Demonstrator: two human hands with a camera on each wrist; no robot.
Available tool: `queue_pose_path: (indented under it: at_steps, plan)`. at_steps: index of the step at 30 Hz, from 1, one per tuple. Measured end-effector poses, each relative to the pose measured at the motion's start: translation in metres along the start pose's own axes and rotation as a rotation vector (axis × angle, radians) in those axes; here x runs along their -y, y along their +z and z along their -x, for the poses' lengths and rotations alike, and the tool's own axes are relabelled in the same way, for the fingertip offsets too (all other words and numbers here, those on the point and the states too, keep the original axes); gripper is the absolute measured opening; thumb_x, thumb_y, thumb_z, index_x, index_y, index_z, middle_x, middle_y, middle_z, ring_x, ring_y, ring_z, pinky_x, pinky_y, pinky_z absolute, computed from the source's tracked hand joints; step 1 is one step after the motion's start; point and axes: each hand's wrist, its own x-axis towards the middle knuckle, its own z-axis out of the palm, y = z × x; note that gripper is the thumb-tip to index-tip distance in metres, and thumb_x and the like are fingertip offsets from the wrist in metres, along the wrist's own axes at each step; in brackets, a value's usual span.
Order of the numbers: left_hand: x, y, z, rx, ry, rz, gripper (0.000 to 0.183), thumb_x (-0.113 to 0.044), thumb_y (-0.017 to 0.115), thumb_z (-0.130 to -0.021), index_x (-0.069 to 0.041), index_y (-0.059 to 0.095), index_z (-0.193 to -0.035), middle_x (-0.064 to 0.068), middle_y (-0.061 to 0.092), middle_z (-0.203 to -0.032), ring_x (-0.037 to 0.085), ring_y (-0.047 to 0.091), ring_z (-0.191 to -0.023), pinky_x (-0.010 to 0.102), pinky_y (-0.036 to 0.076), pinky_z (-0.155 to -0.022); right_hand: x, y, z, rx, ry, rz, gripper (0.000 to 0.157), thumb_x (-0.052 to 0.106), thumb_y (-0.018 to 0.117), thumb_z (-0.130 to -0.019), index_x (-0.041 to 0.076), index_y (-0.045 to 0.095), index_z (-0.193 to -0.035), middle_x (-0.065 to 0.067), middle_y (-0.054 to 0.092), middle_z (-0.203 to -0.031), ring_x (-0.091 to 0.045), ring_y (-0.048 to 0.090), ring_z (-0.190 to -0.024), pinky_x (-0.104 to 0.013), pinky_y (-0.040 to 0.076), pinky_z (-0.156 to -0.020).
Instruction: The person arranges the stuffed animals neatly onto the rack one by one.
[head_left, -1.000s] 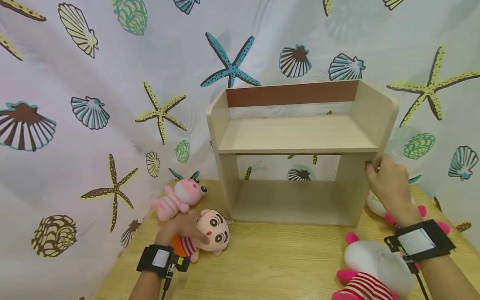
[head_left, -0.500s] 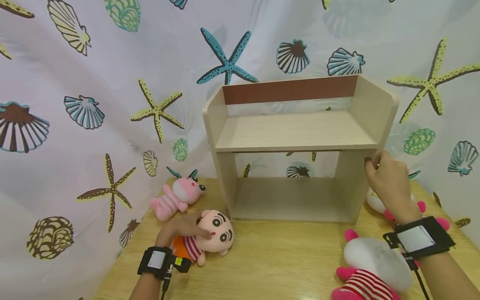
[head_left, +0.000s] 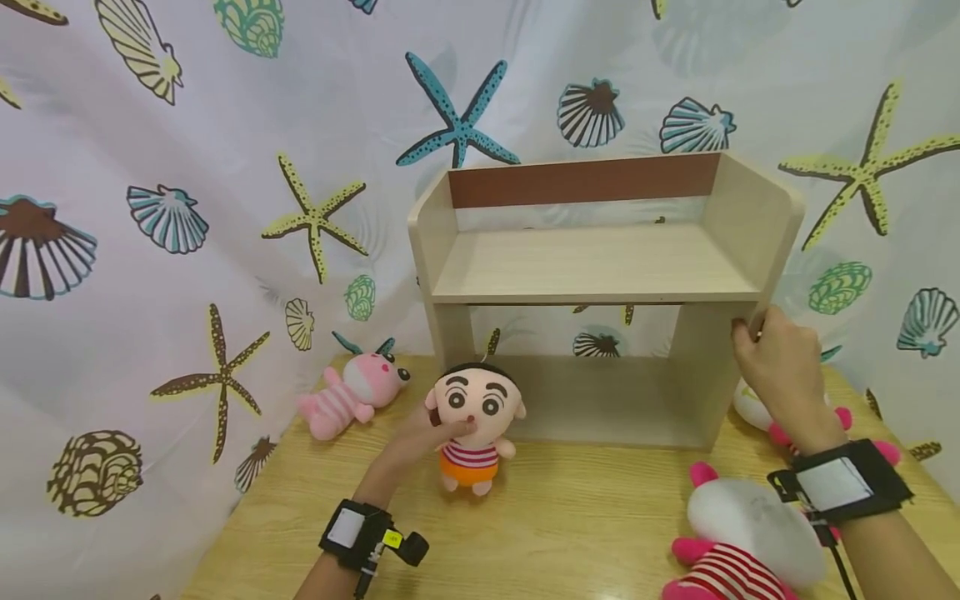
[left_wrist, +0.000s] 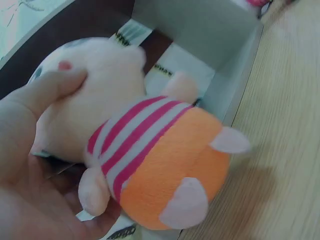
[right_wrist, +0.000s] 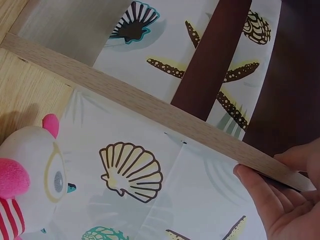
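Note:
My left hand [head_left: 423, 429] grips a plush doll [head_left: 480, 408] by its head, the thumb across its face. The doll has black hair, a pink-striped shirt and orange shorts. It is upright in front of the lower left corner of a small wooden shelf [head_left: 600, 262]. In the left wrist view the doll [left_wrist: 160, 155] shows its striped belly and feet, off the tabletop. With thumb and fingers, my right hand [head_left: 780, 367] holds the front edge of the shelf's right side panel; in the right wrist view that panel [right_wrist: 135, 100] runs between thumb and fingers.
A pink striped plush toy [head_left: 352, 396] lies left of the shelf. At the front right lies a large white and pink plush toy [head_left: 750, 533], and another white and pink one [head_left: 753, 408] is partly behind my right arm. A patterned curtain [head_left: 225, 125] hangs behind the wooden table [head_left: 555, 525].
My left hand has lifted the doll from lying on the table, turned it upright and brought it right, to the shelf's front left corner. The right hand stays on the panel.

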Motion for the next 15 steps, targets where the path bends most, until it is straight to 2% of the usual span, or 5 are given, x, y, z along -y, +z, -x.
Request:
queue_pose_path:
  at_steps: [6, 11, 15]
  plan:
    - [-0.006, 0.022, -0.018, -0.145, 0.032, 0.052, 0.069, -0.029, 0.081, -0.085, -0.016, 0.046, -0.142, 0.006, 0.059, -0.132, 0.024, 0.056, -0.118, 0.041, 0.043, -0.103, 0.004, 0.0, -0.005, -0.031, -0.016, 0.006, 0.028, 0.012, 0.059, -0.095, -0.013, 0.053, -0.085, -0.035, 0.06, -0.072, -0.054, 0.056, -0.06, -0.053, 0.043, -0.046]
    - [-0.002, 0.037, -0.034, -0.187, 0.008, 0.051, 0.076, -0.036, 0.081, -0.084, -0.013, 0.042, -0.145, 0.009, 0.057, -0.133, 0.027, 0.055, -0.118, 0.044, 0.042, -0.104, 0.002, -0.001, -0.001, -0.033, -0.016, 0.015, 0.028, 0.011, 0.06, -0.095, -0.013, 0.053, -0.083, -0.033, 0.059, -0.068, -0.047, 0.055, -0.054, -0.04, 0.036, -0.041]
    - [0.009, 0.045, -0.047, -0.226, 0.028, 0.051, 0.076, -0.035, 0.08, -0.085, -0.009, 0.041, -0.145, 0.011, 0.055, -0.134, 0.028, 0.055, -0.117, 0.045, 0.043, -0.103, 0.001, 0.001, 0.003, -0.02, -0.021, 0.014, 0.028, 0.011, 0.06, -0.096, -0.015, 0.053, -0.087, -0.033, 0.059, -0.07, -0.047, 0.056, -0.054, -0.043, 0.039, -0.04]
